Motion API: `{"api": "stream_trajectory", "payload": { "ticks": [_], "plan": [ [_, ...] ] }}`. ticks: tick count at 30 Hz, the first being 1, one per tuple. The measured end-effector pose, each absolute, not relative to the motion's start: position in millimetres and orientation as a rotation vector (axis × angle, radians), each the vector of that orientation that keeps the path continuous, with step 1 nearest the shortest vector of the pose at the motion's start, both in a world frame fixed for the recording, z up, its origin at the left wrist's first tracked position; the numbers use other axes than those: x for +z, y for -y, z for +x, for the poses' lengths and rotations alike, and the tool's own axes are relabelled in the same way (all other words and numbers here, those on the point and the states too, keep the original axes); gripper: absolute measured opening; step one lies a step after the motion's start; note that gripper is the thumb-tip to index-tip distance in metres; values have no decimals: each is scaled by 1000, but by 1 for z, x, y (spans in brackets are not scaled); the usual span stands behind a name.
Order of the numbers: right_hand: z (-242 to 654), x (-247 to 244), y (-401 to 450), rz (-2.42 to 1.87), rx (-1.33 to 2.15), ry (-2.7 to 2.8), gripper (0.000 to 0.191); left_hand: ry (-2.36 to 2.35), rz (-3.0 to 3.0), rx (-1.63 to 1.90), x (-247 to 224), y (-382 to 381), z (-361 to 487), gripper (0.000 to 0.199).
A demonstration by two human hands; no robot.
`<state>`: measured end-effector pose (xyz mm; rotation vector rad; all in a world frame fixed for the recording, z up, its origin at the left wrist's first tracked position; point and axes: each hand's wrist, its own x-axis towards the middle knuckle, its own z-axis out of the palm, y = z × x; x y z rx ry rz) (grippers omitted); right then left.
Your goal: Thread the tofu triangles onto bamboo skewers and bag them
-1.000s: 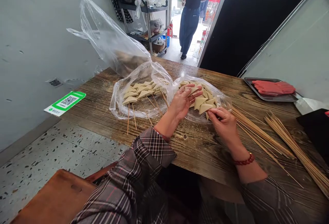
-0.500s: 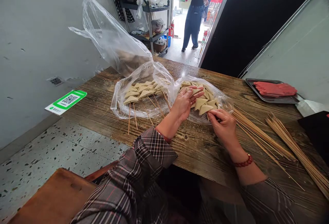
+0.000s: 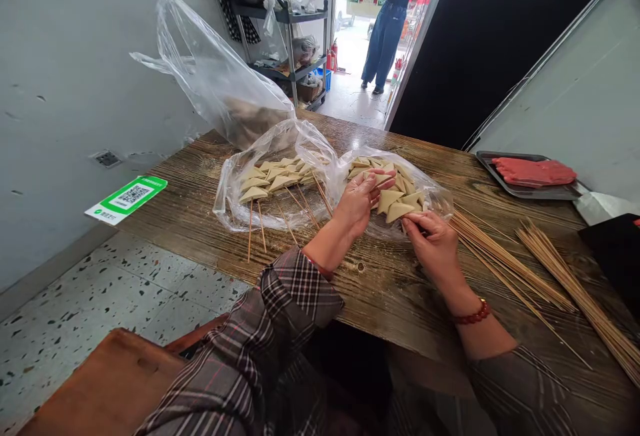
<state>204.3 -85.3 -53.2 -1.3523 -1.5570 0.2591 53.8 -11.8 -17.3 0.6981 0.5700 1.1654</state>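
Tan folded triangular pieces lie heaped in a clear plastic bag (image 3: 440, 201) in front of me. Over that heap my left hand (image 3: 357, 201) is closed on one tan triangle (image 3: 381, 181), held between thumb and fingers. My right hand (image 3: 431, 239) is pinched at the heap's near edge, beside a triangle (image 3: 399, 211); a thin stick seems to be in its fingertips, mostly hidden. To the left, a second open bag (image 3: 223, 186) holds more triangles (image 3: 254, 193), with several thin sticks (image 3: 263, 226) poking out toward me.
Two bundles of thin sticks (image 3: 510, 266) (image 3: 575, 283) lie on the wooden table (image 3: 380, 289) at right. Behind them is a black tray (image 3: 525, 191) with pink-red food (image 3: 535, 172). A tall plastic bag (image 3: 210, 69), a QR card (image 3: 127, 199), a shelf cart (image 3: 293, 76) and a person (image 3: 387, 29) are farther out.
The person in the doorway has shifted to the right and leans more. My hands have hardly moved; the triangle in my left hand is tilted slightly differently.
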Motion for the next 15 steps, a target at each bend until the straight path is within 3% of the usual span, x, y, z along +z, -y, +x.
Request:
{"api": "stream_trajectory", "payload": {
  "ticks": [15],
  "plan": [
    [202,-50,84,-1388,348,1511,22,-507,610,1098,-15,17,58,15]
  ]
}}
